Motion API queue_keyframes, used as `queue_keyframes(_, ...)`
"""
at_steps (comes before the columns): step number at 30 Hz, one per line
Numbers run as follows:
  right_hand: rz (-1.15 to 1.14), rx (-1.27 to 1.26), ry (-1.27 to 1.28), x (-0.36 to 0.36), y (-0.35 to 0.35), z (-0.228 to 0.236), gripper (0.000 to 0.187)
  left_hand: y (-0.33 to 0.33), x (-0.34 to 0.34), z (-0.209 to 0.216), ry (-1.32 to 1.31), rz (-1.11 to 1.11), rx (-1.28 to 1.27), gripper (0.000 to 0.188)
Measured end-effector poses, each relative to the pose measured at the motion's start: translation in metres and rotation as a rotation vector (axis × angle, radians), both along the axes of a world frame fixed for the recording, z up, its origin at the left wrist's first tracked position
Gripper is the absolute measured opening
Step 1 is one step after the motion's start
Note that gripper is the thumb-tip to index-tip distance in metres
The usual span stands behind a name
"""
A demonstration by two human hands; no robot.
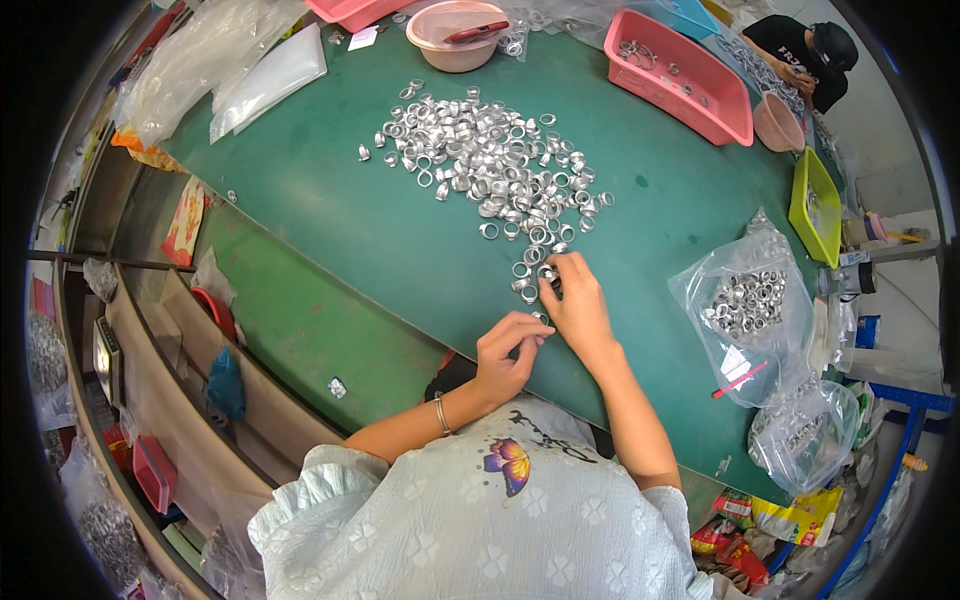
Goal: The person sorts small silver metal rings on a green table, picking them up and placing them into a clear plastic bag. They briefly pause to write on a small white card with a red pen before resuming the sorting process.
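Observation:
A heap of silver metal rings (pixel 500 160) is spread over the green table, trailing off toward me. At the near end of that trail my right hand (pixel 580 312) has its thumb and index finger closed around a ring (pixel 548 273). My left hand (pixel 508 358) is close by at the table's near edge, its fingers drawn together. One silver ring (pixel 540 318) shows at its fingertips and seems to be held there. A few loose rings (pixel 528 294) lie just beside my right fingertips.
On the green table (pixel 330 210), a pink basket (pixel 690 90) and a bowl (pixel 455 40) with a red tool stand at the far side. Clear bags of rings (pixel 750 300) lie at the right, plastic bags (pixel 270 80) at the far left. Another person (pixel 800 60) sits at the far right.

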State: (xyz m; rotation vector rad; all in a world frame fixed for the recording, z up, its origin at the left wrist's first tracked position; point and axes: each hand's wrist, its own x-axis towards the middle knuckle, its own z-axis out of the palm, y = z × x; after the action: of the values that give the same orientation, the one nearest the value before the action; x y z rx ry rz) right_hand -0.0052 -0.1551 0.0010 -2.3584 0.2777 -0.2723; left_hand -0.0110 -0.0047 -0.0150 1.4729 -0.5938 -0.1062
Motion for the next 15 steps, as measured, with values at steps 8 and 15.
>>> queue_keyframes(8, 0.042, -0.162, -0.007, -0.022, -0.017, 0.012, 0.025, -0.002, 0.0, 0.002, 0.002, -0.023, -0.007, 0.027)
queue_keyframes(15, -0.405, -0.245, -0.252, -0.072, -0.06, 0.098, 0.017, 0.0, 0.0, -0.005, 0.016, -0.013, -0.025, 0.028)
